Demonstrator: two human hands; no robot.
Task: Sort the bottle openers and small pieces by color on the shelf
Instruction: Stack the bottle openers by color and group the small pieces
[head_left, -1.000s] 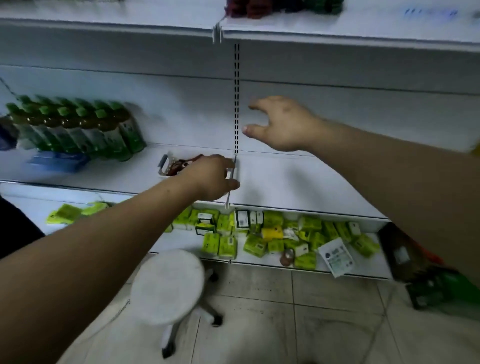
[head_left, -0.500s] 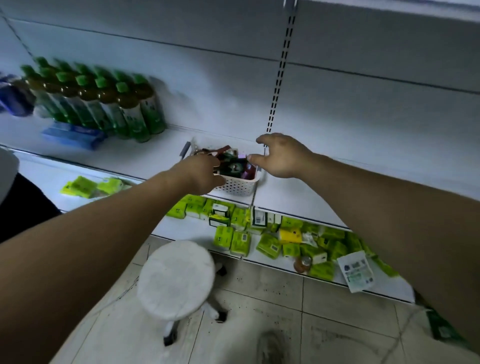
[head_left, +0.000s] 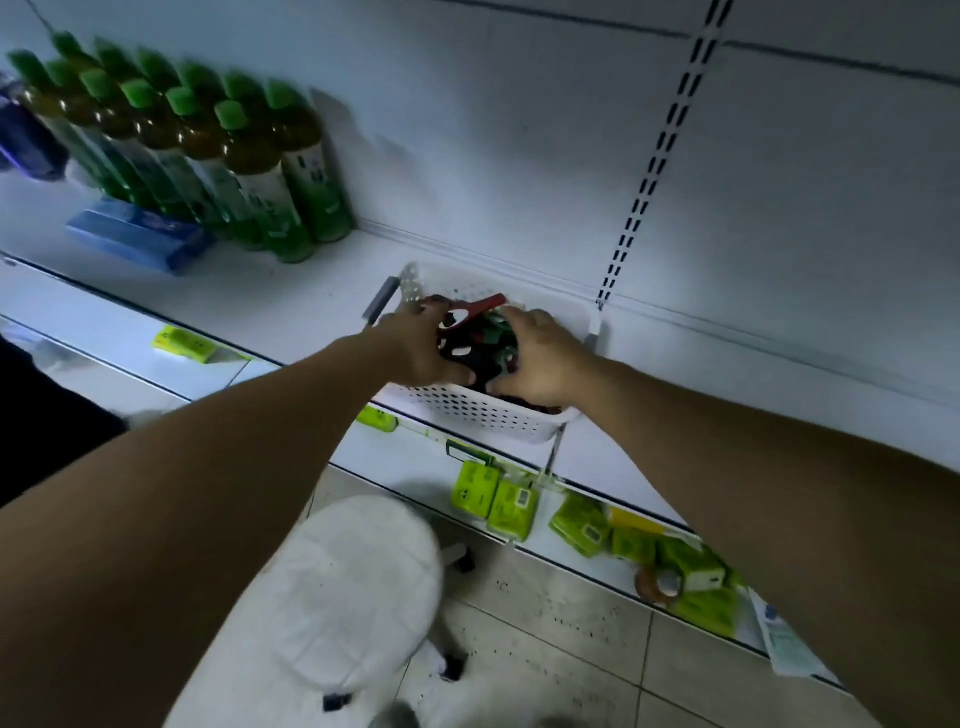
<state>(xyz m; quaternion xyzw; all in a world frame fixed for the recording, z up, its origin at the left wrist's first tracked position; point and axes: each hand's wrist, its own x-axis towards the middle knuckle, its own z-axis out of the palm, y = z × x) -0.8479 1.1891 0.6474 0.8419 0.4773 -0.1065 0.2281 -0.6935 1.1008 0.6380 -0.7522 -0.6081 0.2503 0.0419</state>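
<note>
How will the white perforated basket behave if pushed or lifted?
Probably light and a bit flexible: the basket is perforated plastic. Likely slides easily on the smooth shelf. It sits near the front edge, so a forward pull could tip it, and the loose pieces would shift.

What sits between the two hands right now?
Head view: a red bottle opener and a jumble of dark and green pieces, all inside the white perforated basket; left hand and right hand flank them.

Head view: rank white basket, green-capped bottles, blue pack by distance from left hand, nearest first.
1. White basket: left hand at its rim.
2. Green-capped bottles: off to the left.
3. Blue pack: farther left, in front of the bottles.
</note>
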